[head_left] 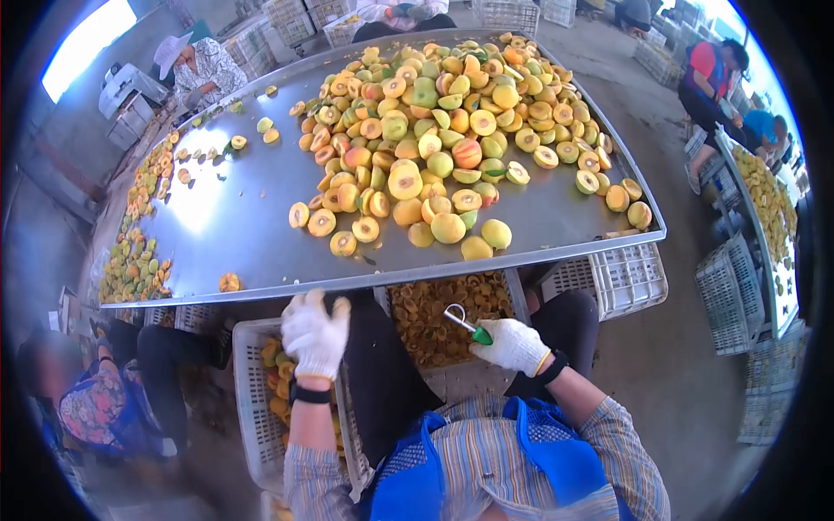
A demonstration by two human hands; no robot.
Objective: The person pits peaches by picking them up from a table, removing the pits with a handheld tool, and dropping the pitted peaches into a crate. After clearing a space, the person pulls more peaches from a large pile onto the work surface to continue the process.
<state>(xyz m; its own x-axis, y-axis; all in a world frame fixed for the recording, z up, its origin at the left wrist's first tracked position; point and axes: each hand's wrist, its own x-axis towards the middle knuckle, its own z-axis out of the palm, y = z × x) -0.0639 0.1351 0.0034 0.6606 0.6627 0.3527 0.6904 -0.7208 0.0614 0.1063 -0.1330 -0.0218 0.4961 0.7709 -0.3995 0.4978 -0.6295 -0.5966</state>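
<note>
My right hand, in a white knit glove, is closed around the green handle of a pitting knife with a curved metal loop. My left hand, also gloved, is over the edge of a white crate, its fingers extended and apart, with no fruit visible in it. Inside that crate lie orange-yellow peach pieces, partly hidden by my arm. Beyond my hands, a heap of halved peaches and some whole ones covers much of the metal table.
Between my knees, under the table edge, a bin contains brownish fruit scraps. Another white crate stands at the table's right corner. More fruit lies along the table's left side. Several people work around, one person close at left.
</note>
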